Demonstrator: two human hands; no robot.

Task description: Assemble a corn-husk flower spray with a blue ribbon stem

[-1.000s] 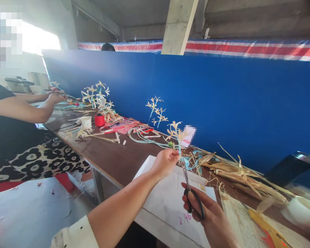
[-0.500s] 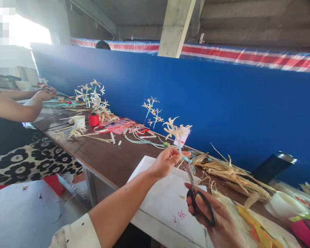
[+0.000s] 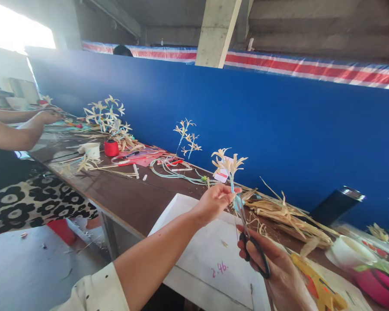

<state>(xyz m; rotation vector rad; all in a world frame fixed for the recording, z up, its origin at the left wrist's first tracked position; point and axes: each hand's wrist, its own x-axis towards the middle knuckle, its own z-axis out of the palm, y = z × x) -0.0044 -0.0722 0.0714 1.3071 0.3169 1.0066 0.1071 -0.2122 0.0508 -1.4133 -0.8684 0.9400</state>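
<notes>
My left hand (image 3: 214, 202) pinches the light-blue wrapped stem of a cream husk flower spray (image 3: 231, 164), which stands upright above the fingers. My right hand (image 3: 280, 265) grips black-handled scissors (image 3: 243, 220), with fingers through the handle loops. The blades point up to the stem just under my left fingertips and look nearly closed. A light-blue strip (image 3: 237, 203) shows by the blade tips; whether the blades touch it, I cannot tell. Below both hands lies a white tray-like sheet (image 3: 201, 242) with "2.46." written in pink.
Dried husk strips (image 3: 288, 216), a tilted black flask (image 3: 337, 205), a roll of white tape (image 3: 352, 252) and a yellow glue gun (image 3: 320, 285) are at right. A red thread spool (image 3: 111, 148) and finished flowers (image 3: 105, 114) stand left. A co-worker's hands (image 3: 50, 115) work at far left. A blue partition (image 3: 278, 129) backs the table.
The flower spray has turned a little, so its two blooms now spread apart. The scissor blades look closer together by the stem. The whole view has shifted slightly.
</notes>
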